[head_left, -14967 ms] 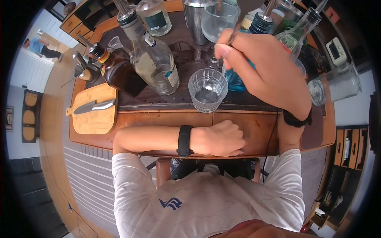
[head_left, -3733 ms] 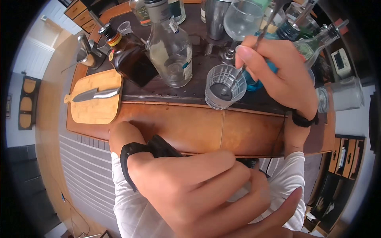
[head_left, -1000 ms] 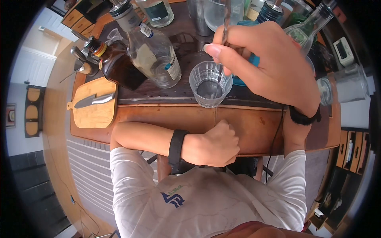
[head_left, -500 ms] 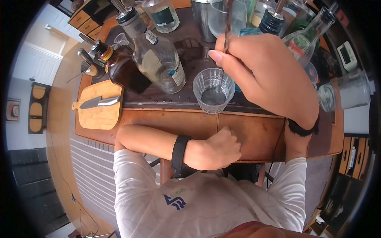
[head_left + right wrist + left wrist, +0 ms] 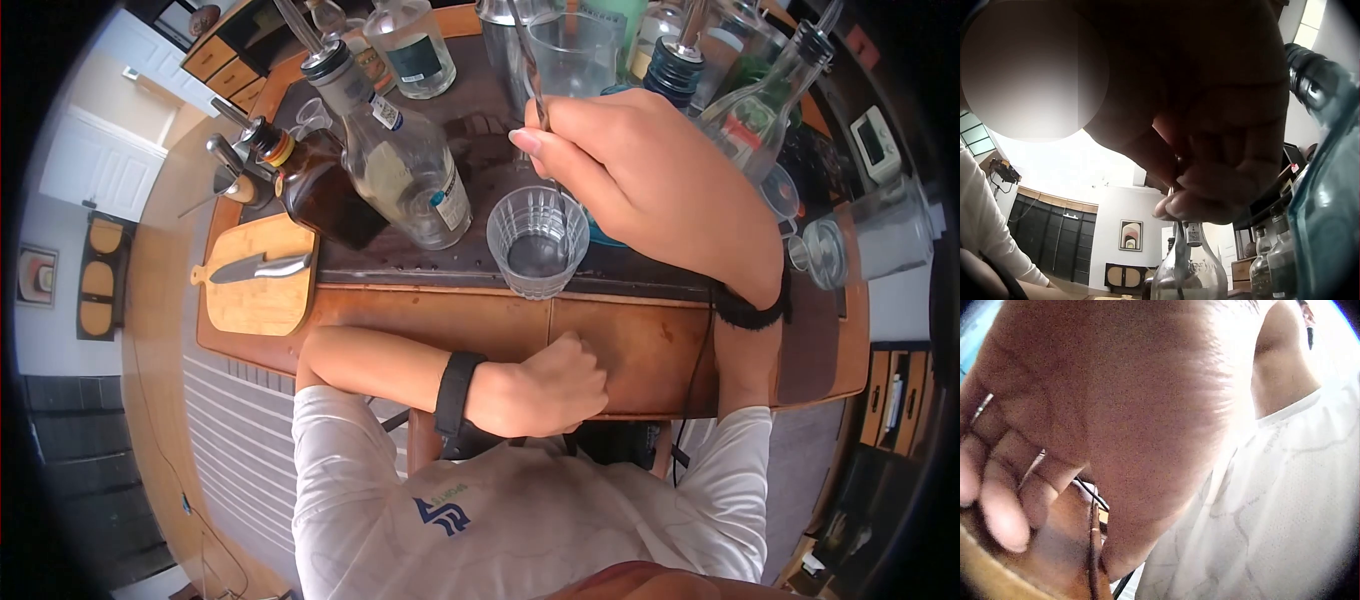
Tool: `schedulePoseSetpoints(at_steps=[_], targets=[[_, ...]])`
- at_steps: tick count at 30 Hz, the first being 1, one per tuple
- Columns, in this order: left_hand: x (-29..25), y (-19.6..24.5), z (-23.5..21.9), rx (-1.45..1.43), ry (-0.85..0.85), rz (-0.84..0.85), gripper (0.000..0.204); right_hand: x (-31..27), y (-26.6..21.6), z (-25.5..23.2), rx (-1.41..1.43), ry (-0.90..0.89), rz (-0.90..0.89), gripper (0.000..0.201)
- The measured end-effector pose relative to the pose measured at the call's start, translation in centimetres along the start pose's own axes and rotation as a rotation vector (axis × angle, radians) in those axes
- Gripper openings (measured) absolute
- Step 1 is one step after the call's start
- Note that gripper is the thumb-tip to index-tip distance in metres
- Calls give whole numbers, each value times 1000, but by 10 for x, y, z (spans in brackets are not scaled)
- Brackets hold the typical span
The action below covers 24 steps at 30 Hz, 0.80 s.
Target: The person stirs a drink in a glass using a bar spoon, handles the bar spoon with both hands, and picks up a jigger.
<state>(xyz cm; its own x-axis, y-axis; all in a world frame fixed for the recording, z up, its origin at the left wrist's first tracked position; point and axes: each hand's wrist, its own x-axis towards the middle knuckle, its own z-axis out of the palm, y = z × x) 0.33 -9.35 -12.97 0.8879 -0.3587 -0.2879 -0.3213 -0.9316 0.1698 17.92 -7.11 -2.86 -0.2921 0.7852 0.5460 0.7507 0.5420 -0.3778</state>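
Note:
My right hand (image 5: 655,190) pinches the thin twisted stem of a bar spoon (image 5: 528,55) between thumb and fingers. The stem slants down past the fingertips into a cut-glass tumbler (image 5: 538,282) with clear liquid low inside. In the right wrist view, the fingers of that hand (image 5: 1229,137) bunch around the stem, a clear bottle (image 5: 1204,275) behind them. My left hand (image 5: 545,390) rests at the leather front edge of the table (image 5: 440,315). The left wrist view shows its fingers (image 5: 1004,515) loosely curled, with nothing between them.
A clear bottle (image 5: 415,190) and a dark brown bottle (image 5: 325,195) stand left of the tumbler. A knife (image 5: 262,267) lies on a wooden board (image 5: 260,312). Behind are a metal shaker (image 5: 503,55) and several bottles; a glass jar (image 5: 880,235) lies at the right.
The left hand, raised close to the camera a few seconds ago, is back at the table edge. The right hand keeps its pinch on the bar spoon, whose stem has shifted within the tumbler.

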Motion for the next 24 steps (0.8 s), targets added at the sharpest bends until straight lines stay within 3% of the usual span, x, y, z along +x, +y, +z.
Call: schedulePoseSetpoints(at_steps=[2,18,21,23,24], targets=[[-1,-1,4,14,144,21,21,0,-3,-3,30,-32,17,25],[2,1,9,2,154,13,19,0,-6,3,33,-51,44,26],[3,1,7,11,124,3,19,0,-7,5,11,-51,6,26],[5,2,-2,-1,-57,-12,34,-1,-7,9,0,-25,-37,27],[5,3,-1,-9,-55,0,34,-2,-8,9,-1,-30,-24,27]])
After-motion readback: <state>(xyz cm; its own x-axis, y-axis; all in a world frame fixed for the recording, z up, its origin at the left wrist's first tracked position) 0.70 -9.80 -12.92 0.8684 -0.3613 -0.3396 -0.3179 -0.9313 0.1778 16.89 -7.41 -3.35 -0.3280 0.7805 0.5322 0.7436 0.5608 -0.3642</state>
